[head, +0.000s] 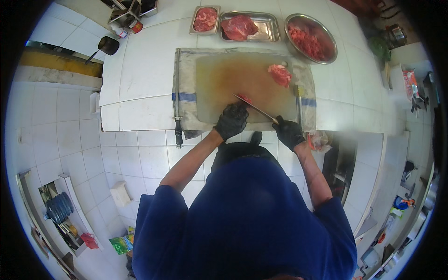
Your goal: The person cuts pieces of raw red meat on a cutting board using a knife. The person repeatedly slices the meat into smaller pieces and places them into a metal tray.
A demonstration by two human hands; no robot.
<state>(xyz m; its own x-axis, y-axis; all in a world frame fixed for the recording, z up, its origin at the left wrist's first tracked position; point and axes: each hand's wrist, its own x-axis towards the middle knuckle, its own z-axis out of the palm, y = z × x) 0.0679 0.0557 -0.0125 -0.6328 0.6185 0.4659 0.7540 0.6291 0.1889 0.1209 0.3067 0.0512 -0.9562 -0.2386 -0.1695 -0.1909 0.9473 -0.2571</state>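
Observation:
My right hand (288,132), in a black glove, grips a knife (259,110) by its pale handle. The blade points up and left, lying across a small strip of raw meat (246,98). My left hand (231,120), also gloved in black, has its fingers curled at the near side of that strip, holding it against the cutting board (224,75). Farther back on the board's right side sits a larger piece of raw meat (280,75). The board is stained brown and lies on a cloth (185,111) with blue stripes.
Behind the board stand a small steel pan of meat (205,20), a steel tray (269,29) with a large cut, and a steel bowl (328,56) of chopped meat. A sharpening steel (178,127) overhangs the front edge at left. Another metal tool (299,105) lies right.

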